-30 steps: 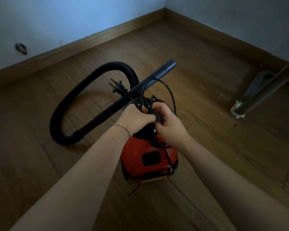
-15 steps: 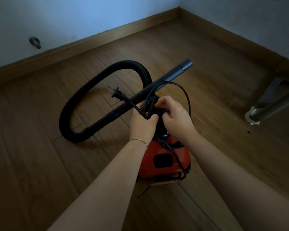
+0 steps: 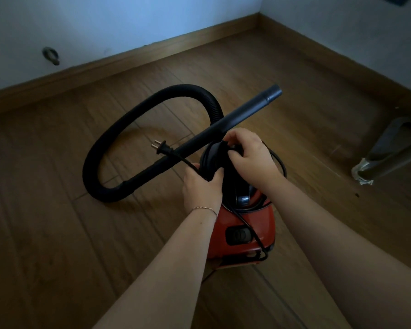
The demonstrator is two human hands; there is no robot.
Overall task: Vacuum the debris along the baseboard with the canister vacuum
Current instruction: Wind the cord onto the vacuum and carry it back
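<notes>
Where the fingers (image 3: pixel 234 155) of the right hand (image 3: pixel 249 153) curl over the black top of the red canister vacuum (image 3: pixel 244 229), they grip loops of the black power cord (image 3: pixel 250 225). The left hand (image 3: pixel 201 186), with a thin chain bracelet (image 3: pixel 204 208) at the wrist, is just below and pinches the same cord where it runs to the two-pin plug (image 3: pixel 160 148). The plug lies across the black rigid wand (image 3: pixel 235 119), which slants over the vacuum. The black ribbed hose (image 3: pixel 133 124) loops out to the left on the wood-plank floor (image 3: pixel 57 233).

Clearances: the vacuum stands mid-floor, well apart from the wooden baseboard (image 3: pixel 128 60), with open floor on all sides up to the corner. At right a tape-wrapped metal leg (image 3: pixel 363 172) stands with a dark speck (image 3: pixel 357 195) near it. A small metal wall fitting (image 3: pixel 50 55) sits above the left baseboard.

Change noted: half a second ago the hands were touching and the plug was lifted above the wand. The hands are now slightly apart, the plug is lower, and the cord loop that arched over the wand now lies to the right of the right hand.
</notes>
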